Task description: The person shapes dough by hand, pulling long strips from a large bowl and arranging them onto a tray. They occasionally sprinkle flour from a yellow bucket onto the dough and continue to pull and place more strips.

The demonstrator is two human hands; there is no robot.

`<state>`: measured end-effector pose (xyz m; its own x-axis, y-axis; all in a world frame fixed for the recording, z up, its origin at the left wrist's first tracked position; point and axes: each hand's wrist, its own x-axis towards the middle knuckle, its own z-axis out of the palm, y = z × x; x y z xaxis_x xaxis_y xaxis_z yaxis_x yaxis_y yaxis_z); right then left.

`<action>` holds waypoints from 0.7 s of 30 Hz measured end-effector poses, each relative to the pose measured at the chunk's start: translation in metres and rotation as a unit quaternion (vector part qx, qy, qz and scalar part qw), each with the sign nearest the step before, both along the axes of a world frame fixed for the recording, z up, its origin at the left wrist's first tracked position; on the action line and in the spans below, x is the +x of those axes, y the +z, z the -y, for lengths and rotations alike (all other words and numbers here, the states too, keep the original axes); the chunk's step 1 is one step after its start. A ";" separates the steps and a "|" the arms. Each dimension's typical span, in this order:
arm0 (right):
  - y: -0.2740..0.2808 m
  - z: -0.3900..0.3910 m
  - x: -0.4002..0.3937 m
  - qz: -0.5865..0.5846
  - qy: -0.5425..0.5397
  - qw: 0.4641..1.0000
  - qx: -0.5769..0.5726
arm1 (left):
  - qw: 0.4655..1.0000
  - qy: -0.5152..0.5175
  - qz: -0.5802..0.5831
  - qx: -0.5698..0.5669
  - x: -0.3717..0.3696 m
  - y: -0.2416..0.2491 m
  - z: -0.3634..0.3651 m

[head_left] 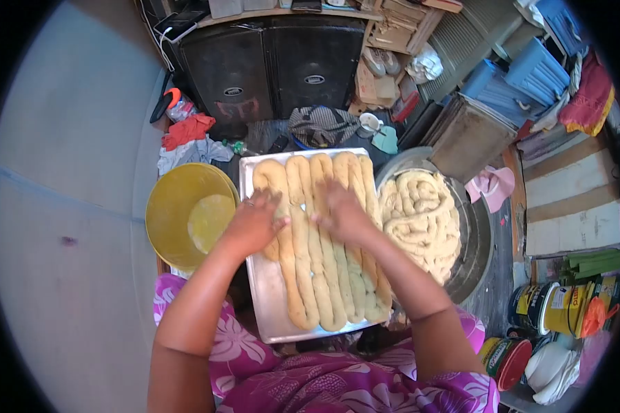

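1. I see both hands, left (255,224) and right (341,215), flat and open on dough ropes (324,275) lying on the tray (265,303), gripping nothing.
2. Likely the smoothing step; next calls for gentle, even pressing.

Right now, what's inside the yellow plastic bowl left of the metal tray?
The yellow plastic bowl holds a shallow pool of pale yellowish liquid. The left hand overlaps its right rim, hiding that edge.
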<state>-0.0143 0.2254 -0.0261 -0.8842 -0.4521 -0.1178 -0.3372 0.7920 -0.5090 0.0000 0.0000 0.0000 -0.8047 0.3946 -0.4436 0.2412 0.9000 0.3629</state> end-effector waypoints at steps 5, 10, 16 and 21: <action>-0.051 -0.021 0.100 -0.154 -0.020 0.987 0.032 | 0.960 0.127 -0.222 0.115 0.033 -0.063 -0.017; -0.037 -0.070 0.128 -0.145 -0.108 0.976 -0.118 | 0.944 0.102 -0.313 0.027 0.063 -0.065 -0.072; -0.138 -0.182 0.120 -0.128 -0.393 0.879 -0.239 | 0.961 -0.025 -0.219 0.164 0.130 -0.048 -0.199; -0.246 -0.272 0.126 -0.095 -0.684 0.658 -0.301 | 0.960 -0.162 -0.135 0.182 0.180 -0.048 -0.232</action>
<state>0.1115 0.4976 -0.2718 -0.4861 0.8669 -0.1103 0.3788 0.0953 -0.9205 0.1795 0.2317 -0.0481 -0.6802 0.7328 -0.0209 0.6170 0.5876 0.5234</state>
